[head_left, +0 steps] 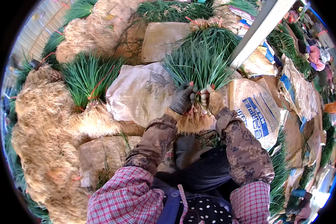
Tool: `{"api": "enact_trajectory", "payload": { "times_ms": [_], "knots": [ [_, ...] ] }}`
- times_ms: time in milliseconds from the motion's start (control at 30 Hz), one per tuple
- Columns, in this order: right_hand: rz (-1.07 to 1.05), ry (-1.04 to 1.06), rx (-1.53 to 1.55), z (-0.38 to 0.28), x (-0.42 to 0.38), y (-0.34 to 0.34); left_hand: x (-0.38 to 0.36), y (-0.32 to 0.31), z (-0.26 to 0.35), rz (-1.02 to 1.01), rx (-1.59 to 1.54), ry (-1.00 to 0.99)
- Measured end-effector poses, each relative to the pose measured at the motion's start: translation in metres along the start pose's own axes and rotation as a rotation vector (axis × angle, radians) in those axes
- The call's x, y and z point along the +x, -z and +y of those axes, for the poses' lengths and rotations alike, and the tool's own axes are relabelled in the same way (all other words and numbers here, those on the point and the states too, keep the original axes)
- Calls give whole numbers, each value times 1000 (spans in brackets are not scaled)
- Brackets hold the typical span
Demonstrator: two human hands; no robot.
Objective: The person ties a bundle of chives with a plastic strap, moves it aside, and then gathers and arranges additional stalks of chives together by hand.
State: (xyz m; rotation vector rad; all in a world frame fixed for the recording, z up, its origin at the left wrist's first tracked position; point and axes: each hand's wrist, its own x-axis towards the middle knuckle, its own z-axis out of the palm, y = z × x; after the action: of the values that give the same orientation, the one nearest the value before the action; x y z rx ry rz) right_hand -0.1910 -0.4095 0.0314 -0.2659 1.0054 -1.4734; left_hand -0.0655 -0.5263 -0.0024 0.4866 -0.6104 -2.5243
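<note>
Pale roots spill from a large heap of harvested green onions (44,138) along the left side, beside sacks spread across the ground. A white woven sack (136,93) lies left of the worker's hands, a blue-printed sack (252,108) to the right. Between them, a green onion bunch (201,67) stands fanned in front of the worker, leaves pointing away, roots toward the body.

The gray-gloved left hand (182,100) and tan-gloved right hand (215,100) close on its neck from opposite sides, each grip nearly shut, fingers curled in against the stems. Red-orange bits (191,83) show at the fingertips; whether they are tie ends or glove tips, one cannot tell. The step in hand appears to be securing the gathered neck; the next move calls for even pressure from both sides, with stems aligned and bulbs uncrushed.
</note>
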Motion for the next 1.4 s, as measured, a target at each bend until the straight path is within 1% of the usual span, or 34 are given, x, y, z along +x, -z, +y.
{"api": "enact_trajectory", "payload": {
  "times_ms": [33, 133, 200, 233, 267, 333, 367, 400, 433, 467, 533, 567, 667, 700, 733, 800, 900, 967, 1000, 1033, 1067, 1100, 1133, 1233, 1333, 1367, 1400],
  "knots": [
    [38, -15, -24, -4, -2, 0, 0, 7, 2, 29, -25, 4],
    [246, 38, -420, -12, -22, -19, -1, 27, 10, 76, -88, 2],
    [239, 60, -442, -10, -23, -25, -2, 26, 14, 103, -86, -1],
    [233, 63, -439, -9, -24, -26, -3, 18, 15, 202, -10, 19],
    [228, 73, -441, -12, -23, -26, -6, 12, 16, 185, 142, -41],
    [261, 133, -542, -15, -27, -21, -33, -14, 15, 155, 444, -150],
    [267, 173, -576, -13, -23, -16, -34, -6, 1, 190, 770, -320],
    [272, 212, -607, -11, -21, -12, -47, -12, -9, 209, 1087, -459],
    [235, 286, -692, -10, -21, -9, -67, -24, -17, 225, 1403, -600],
    [218, 257, -759, -12, -21, -6, -82, -36, -24, 241, 1717, -748],
    [178, 200, -899, -16, -22, 0, -98, -58, -37, -270, 2282, -463],
    [186, 225, -917, -15, -19, 4, -88, -30, -66, -359, 2144, -727],
    [201, 221, -957, -13, -15, 10, -57, -10, -87, -163, 2181, -1182],
    [228, 264, -987, -8, -10, 18, -40, 2, -88, -195, 2185, -858],
    [223, 241, -941, -13, -16, 9, -54, -15, -54, -440, 2389, -852],
    [211, 190, -843, -19, -30, -6, -52, -16, -41, -593, 2465, -678],
    [242, 170, -867, -18, -30, 0, -61, -31, -27, -368, 2392, -516],
    [250, 179, -863, -16, -27, 5, -71, -73, 16, 59, 2102, -206],
    [253, 184, -844, -14, -26, 4, -68, -84, 36, 245, 1929, -61],
    [237, 184, -800, -18, -31, -4, -47, -55, 36, 332, 1640, -249],
    [234, 137, -841, -20, -32, -3, -22, -19, 26, 412, 1338, -408],
    [230, 146, -811, -20, -36, -8, 1, -6, 22, 545, 1428, -375],
    [222, 163, -785, -21, -37, -15, 15, -9, 26, 680, 1515, -349],
    [223, 133, -773, -21, -34, -12, 25, -34, 36, 625, 1661, -250],
    [235, 157, -811, -16, -30, -4, 48, -29, 29, 536, 1681, -177],
    [235, 162, -789, -14, -32, -2, 57, -25, 19, 555, 1765, -243],
    [237, 140, -766, -14, -33, -1, 56, -25, 14, 460, 1759, -343]
  ]
}}
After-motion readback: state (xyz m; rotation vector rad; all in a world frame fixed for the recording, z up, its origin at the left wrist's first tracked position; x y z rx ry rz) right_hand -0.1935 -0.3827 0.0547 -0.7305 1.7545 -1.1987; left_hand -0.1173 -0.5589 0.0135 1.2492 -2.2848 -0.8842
